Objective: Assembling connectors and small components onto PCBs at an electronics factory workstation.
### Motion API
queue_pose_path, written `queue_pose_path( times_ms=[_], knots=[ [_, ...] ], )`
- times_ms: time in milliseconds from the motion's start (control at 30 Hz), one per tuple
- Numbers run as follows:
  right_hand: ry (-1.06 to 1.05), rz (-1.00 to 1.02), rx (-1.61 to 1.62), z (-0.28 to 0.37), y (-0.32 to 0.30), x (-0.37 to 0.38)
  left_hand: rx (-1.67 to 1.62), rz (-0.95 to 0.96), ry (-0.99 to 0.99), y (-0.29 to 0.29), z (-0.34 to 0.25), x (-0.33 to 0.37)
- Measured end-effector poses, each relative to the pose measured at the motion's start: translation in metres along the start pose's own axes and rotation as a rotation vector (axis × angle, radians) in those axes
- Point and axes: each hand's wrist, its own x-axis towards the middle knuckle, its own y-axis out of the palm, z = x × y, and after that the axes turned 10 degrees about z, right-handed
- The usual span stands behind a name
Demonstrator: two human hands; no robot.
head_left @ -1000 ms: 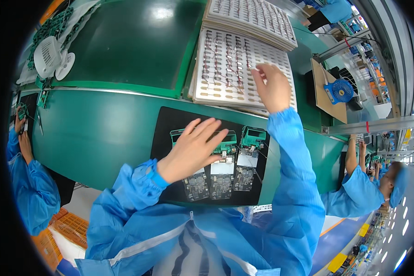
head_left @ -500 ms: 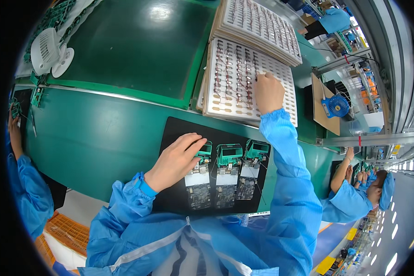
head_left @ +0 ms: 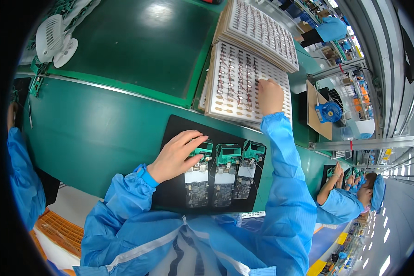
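Three circuit boards lie side by side on a black mat (head_left: 170,131), each with a green plastic frame at its far end: a left board (head_left: 197,191), a middle board (head_left: 223,191) and a right board (head_left: 244,185). My left hand (head_left: 177,154) reaches over the left board's frame, thumb and fingers apart on either side of it. Farther off, my right hand (head_left: 270,96) bends its fingers closed over a white foam tray (head_left: 225,106) holding rows of small wired parts. Its fingertips point down among the slots; whatever they pinch is hidden.
Behind the tray stands another stack of filled trays (head_left: 262,30). A white fan (head_left: 50,41) is at far left and a blue fan (head_left: 330,112) at right. A co-worker's sleeve (head_left: 25,170) shows at left; another person (head_left: 345,202) works at right.
My right hand stays over the tray, its fingers turned slightly more downward at the slots. My left hand keeps its place at the left board. The whole view has shifted slightly.
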Motion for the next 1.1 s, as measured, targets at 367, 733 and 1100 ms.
queue_pose_path(
  times_ms=[367,733,1100],
  knots=[
    [0.433,-0.024,1.408,-0.033,-0.025,-0.03,-0.008,-0.009,0.038,0.002,-0.014,-0.002],
    [0.356,0.326,1.868,-0.003,-0.09,-0.161,-0.36,-0.184,0.001,0.002,-0.089,0.058],
    [0.397,0.293,1.762,-0.022,-0.098,-0.24,-0.639,-0.049,-0.054,0.069,-0.119,0.111]
  ],
)
